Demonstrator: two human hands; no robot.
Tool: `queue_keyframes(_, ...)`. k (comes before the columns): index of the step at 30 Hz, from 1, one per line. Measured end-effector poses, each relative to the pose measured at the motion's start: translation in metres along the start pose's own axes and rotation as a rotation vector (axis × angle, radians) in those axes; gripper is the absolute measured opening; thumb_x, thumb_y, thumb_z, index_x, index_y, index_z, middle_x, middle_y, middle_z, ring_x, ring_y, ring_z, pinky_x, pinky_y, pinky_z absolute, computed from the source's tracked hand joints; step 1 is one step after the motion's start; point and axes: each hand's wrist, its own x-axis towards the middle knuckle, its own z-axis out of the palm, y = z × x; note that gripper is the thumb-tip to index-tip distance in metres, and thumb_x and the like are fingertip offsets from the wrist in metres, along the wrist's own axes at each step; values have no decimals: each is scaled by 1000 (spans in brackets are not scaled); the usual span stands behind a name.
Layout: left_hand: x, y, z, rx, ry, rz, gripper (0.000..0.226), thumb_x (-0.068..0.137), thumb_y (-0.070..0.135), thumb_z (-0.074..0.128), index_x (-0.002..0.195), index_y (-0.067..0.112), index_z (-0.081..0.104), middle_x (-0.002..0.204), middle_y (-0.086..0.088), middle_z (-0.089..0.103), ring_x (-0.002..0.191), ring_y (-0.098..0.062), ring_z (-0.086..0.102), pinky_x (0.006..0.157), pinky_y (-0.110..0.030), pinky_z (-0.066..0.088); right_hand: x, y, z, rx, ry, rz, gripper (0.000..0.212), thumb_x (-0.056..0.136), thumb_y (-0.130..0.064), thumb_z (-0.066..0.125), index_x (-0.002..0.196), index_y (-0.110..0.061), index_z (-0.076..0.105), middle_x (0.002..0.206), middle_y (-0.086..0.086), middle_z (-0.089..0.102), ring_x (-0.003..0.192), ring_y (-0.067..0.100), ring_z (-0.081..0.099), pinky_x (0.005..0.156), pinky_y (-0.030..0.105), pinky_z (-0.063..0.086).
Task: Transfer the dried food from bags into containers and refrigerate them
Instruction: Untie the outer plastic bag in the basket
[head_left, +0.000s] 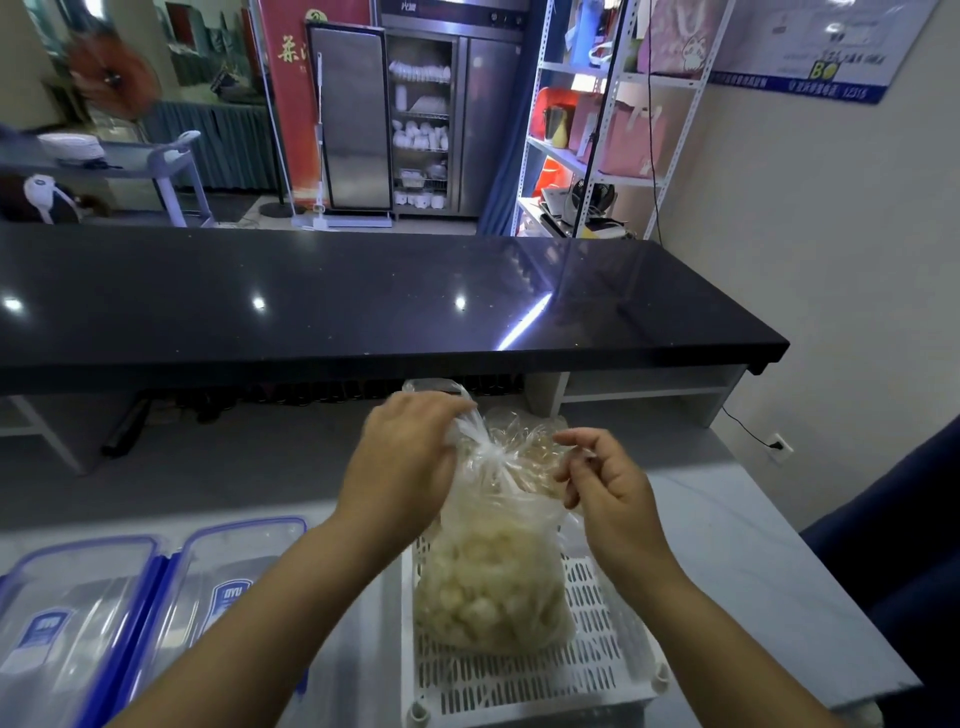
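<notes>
- A clear plastic bag (493, 582), full of pale, rounded pieces of dried food, stands upright in a white slotted basket (587, 670) on the grey worktop (753, 571).
- The bag's neck is gathered into a tight knot (491, 452) at the top, directly between the two hands.
- The left hand (410, 457) is on the left side of the knot, its fingers curled over the twisted film and gripping it (the loose tail of plastic sticks up behind the knuckles).
- The right hand (618, 499) sits just right of the knot, thumb and fingers bent towards the slack film there; whether it actually has plastic pinched cannot be told.
- The food itself lies below both hands, in the lower half of the bag.
- Two clear containers (228, 571) with blue-edged lids lie side by side to the left of the basket, apart from both hands.
- A glossy black counter (363, 291) runs across behind.
</notes>
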Motion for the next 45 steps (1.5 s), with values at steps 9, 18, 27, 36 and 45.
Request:
queue_keyframes(9, -17, -4, 6, 328, -488, 477, 28, 79, 51, 56, 64, 30, 66, 65, 15, 65, 85, -7, 63, 98, -33, 40, -5, 19, 3, -668, -238, -298, 25, 86, -2, 52, 88, -21, 68, 85, -12, 61, 78, 4, 56, 69, 26, 50)
queue_keyframes(18, -31, -3, 6, 271, -600, 222, 64, 89, 63, 21, 82, 24, 71, 86, 9, 58, 90, -9, 46, 80, -25, 27, -18, 22, 6, -892, -356, -313, 12, 81, -24, 68, 88, -33, 72, 85, -12, 58, 67, 8, 53, 56, 27, 48)
queue_keyframes(27, -48, 7, 22, 94, -806, 95, 21, 90, 23, 57, 109, 28, 53, 119, 9, 50, 97, -14, 54, 79, -32, 51, -23, 25, 8, -1069, -385, -283, 19, 75, -8, 71, 71, -27, 70, 83, -10, 59, 59, 8, 41, 46, 12, 22)
queue_keyframes(36, -42, -7, 32, 259, -728, -33, 46, 81, -4, 51, 119, 23, 58, 120, -2, 48, 92, -24, 61, 74, -37, 54, -20, 24, 14, -1215, -351, -53, 34, 88, -37, 56, 120, -26, 55, 120, -8, 45, 87, 18, 58, 71, 31, 52)
queue_keyframes(45, -30, -9, 34, 231, -778, 227, 36, 99, 35, 38, 134, 42, 40, 154, 4, 25, 108, -26, 60, 70, -33, 46, -11, 23, 24, -1319, -387, -6, 55, 84, -51, 54, 135, -35, 40, 131, -11, 49, 120, 16, 38, 98, 33, 29)
